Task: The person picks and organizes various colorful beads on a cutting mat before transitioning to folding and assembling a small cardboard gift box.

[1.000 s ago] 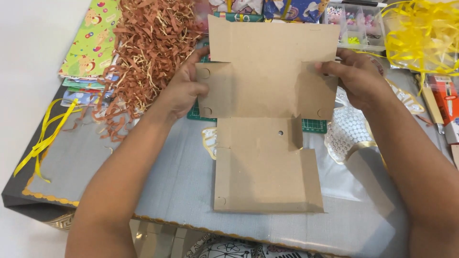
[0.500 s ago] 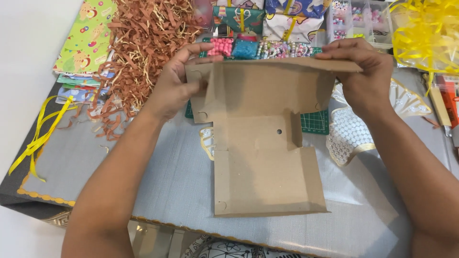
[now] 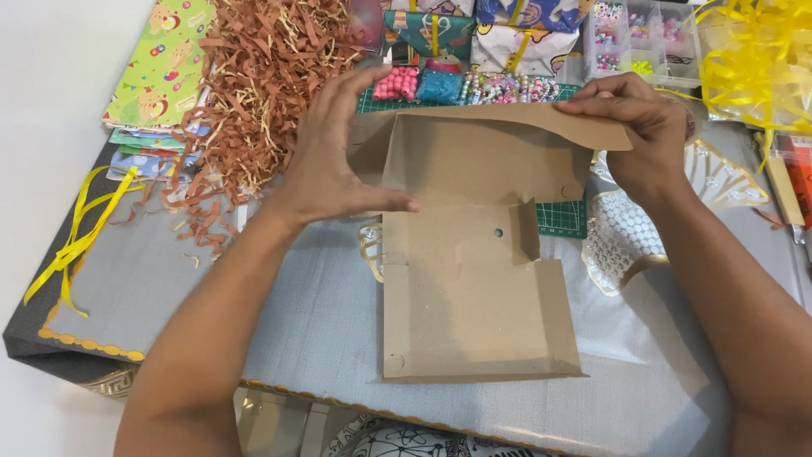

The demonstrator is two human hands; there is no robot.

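I have a flat brown cardboard box (image 3: 478, 254) in front of me. It lies on the grey table cover (image 3: 211, 288), and I will say where all the other things are from this box.

My left hand (image 3: 334, 161) is at the box's left side. It is open, with the fingers pointing up and the thumb sticking out over the cardboard. The palm pushes on the left flap, which stands up.

My right hand (image 3: 639, 127) is at the box's top right corner. It pinches the top flap between thumb and fingers and folds it toward me.

The bottom part of the box lies flat on the cover, close to me.

Left of the box is a big heap of brown paper shreds (image 3: 262, 85). Further left is a yellow ribbon (image 3: 80, 237) and some green wrapping paper (image 3: 161, 68) with pictures on it.

Behind the box are pink, blue and mixed beads (image 3: 461, 85) on a green cutting mat (image 3: 562, 216).

Right of the box is a gold-edged paper doily (image 3: 626, 241). Far up on the right is a bunch of yellow ribbon strips (image 3: 753, 59).
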